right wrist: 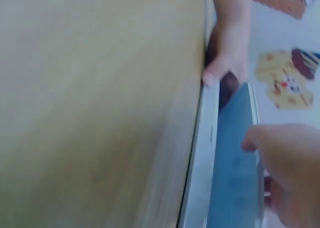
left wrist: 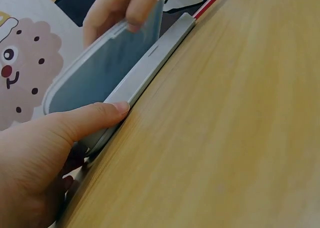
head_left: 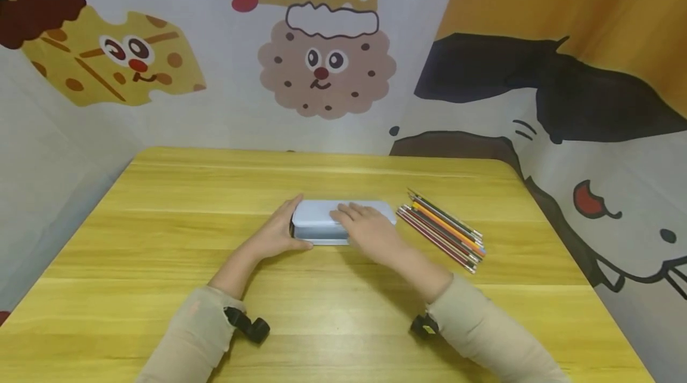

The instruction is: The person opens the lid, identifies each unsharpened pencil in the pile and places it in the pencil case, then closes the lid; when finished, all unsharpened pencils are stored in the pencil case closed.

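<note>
A pale blue pencil case (head_left: 313, 214) lies lengthwise across the wooden table, its hinged lid (left wrist: 102, 68) tilted partway up from the base (left wrist: 150, 60). My left hand (head_left: 272, 235) grips the case's left end, with the thumb along the front wall and the other fingers around the far side. On the lid's right half, my right hand (head_left: 370, 232) pinches the front edge. The right wrist view shows that thumb (right wrist: 255, 137) at the inner side of the lid and fingers on its outer face. The inside of the base is hidden from view.
To the right of the case lies a loose bundle of pencils (head_left: 442, 229), some dark red, others black, yellow or orange. The wooden table (head_left: 333, 311) extends to a patterned cloth backdrop (head_left: 225, 126) with cartoon figures. Each wrist carries a small black camera.
</note>
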`<state>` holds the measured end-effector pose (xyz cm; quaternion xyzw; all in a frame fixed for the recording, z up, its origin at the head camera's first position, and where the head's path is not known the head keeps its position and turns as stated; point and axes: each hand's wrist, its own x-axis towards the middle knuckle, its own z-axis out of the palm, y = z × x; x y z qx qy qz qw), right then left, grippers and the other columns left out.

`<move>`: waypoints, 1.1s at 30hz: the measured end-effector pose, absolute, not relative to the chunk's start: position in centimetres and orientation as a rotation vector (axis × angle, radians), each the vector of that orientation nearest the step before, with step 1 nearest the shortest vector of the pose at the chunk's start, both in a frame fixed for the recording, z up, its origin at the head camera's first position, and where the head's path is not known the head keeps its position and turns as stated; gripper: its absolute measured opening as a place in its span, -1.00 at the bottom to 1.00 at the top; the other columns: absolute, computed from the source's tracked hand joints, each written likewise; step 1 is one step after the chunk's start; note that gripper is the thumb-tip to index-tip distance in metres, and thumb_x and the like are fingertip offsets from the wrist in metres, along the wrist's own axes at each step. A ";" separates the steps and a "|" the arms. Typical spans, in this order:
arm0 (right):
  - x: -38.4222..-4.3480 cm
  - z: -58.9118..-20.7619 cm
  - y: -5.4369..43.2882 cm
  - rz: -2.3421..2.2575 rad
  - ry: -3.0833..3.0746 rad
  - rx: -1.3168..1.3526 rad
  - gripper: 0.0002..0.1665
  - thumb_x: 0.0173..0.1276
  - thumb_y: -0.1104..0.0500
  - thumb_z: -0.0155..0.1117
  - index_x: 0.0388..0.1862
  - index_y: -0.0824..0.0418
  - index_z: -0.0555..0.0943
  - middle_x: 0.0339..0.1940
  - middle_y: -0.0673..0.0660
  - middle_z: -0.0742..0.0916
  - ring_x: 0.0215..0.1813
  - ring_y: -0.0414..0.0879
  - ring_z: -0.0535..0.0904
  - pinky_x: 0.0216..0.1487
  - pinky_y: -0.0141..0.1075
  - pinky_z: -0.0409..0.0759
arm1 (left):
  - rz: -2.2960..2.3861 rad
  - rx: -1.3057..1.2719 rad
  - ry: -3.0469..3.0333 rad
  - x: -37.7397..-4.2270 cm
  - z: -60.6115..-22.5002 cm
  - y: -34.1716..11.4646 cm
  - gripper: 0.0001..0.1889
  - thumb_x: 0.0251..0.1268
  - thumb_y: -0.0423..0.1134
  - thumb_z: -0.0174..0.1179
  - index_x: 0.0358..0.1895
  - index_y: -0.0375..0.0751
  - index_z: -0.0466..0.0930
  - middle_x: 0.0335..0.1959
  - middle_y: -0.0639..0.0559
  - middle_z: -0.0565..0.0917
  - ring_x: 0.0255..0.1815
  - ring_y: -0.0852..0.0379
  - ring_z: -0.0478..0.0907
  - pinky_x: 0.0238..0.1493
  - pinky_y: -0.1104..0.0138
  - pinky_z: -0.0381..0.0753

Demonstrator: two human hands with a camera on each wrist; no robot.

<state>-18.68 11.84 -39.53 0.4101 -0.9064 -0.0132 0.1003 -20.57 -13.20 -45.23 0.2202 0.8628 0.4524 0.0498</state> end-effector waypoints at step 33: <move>-24.6 -35.6 14.5 0.923 -2.890 1.169 -0.59 0.45 0.12 0.14 0.25 0.00 0.55 0.23 -0.05 0.58 0.25 -0.07 0.46 0.23 -0.11 0.42 | 1.483 0.674 2.595 -20.7 -45.4 -13.1 0.43 -0.29 -0.12 0.61 0.53 -0.17 -0.41 0.38 -0.19 0.26 0.41 -0.09 0.12 0.42 0.02 -0.03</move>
